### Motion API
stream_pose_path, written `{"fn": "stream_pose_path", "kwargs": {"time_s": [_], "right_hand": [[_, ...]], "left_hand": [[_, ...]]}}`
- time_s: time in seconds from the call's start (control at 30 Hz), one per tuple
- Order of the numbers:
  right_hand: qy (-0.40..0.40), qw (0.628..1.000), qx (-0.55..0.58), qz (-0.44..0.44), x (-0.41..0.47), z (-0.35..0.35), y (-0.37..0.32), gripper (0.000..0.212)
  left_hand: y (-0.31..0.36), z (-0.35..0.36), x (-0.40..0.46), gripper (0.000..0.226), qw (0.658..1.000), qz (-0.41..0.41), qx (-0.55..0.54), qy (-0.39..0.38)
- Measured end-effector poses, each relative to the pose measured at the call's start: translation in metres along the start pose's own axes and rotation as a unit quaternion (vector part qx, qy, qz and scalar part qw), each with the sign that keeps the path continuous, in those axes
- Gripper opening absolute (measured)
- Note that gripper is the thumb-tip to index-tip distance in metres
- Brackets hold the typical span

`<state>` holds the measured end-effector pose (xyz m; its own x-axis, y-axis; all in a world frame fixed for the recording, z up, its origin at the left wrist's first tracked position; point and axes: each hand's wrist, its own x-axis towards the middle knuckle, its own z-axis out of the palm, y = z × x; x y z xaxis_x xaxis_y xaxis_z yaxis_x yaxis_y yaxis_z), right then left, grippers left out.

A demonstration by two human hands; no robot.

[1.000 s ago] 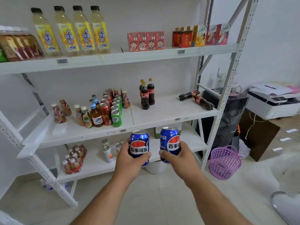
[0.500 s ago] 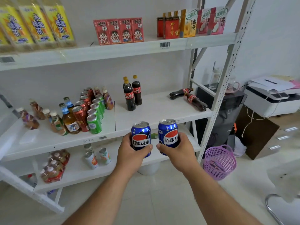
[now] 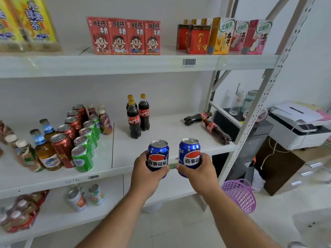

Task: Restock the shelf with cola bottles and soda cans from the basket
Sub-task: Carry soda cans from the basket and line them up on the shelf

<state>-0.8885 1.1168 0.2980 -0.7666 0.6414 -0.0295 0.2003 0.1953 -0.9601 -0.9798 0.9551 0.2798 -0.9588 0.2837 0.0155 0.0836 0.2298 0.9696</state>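
Cans stand upright in both hands, one blue can [image 3: 158, 157] wrapped in the left hand [image 3: 146, 173] and a second blue can [image 3: 189, 155] wrapped in the right hand [image 3: 197, 171], fingers curled round the lower half of each so the tops and logos show. The two cans are side by side, near each other but apart, their long axes vertical, and they sit just in front of the front lip of the middle shelf [image 3: 161, 133], at about its level.

What the placing turns on is that the bare stretch of that shelf lies straight ahead of the hands and slightly up. To the left of it stand three upright cola bottles [image 3: 137, 116]; to the right two cola bottles [image 3: 208, 125] lie on their sides near the post. The left hand is nearer the upright bottles, the right hand nearer the fallen pair, so each can could go forward on its own side without crossing. Red cans [image 3: 69, 133] and green cans [image 3: 86, 145] fill the next bay to the left, beyond a seam in the board.

The purple basket [image 3: 240, 196] sits on the floor below and right of the right forearm; whether anything is left inside it cannot be told from this angle, since its mouth seems turned partly away
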Motion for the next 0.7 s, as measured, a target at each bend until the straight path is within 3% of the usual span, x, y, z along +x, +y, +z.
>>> {"fn": "stream_pose_path", "kwargs": {"time_s": [0.3,0.7], "right_hand": [[-0.028,0.999,0.007,0.018,0.104,-0.024,0.031,0.066],[-0.109,0.994,-0.002,0.026,0.247,-0.038,0.057,0.063]], "left_hand": [[-0.002,0.07,0.069,0.065,0.999,-0.029,-0.002,0.016],[0.001,0.153,0.164,0.067,0.992,-0.082,0.018,0.096]]}}
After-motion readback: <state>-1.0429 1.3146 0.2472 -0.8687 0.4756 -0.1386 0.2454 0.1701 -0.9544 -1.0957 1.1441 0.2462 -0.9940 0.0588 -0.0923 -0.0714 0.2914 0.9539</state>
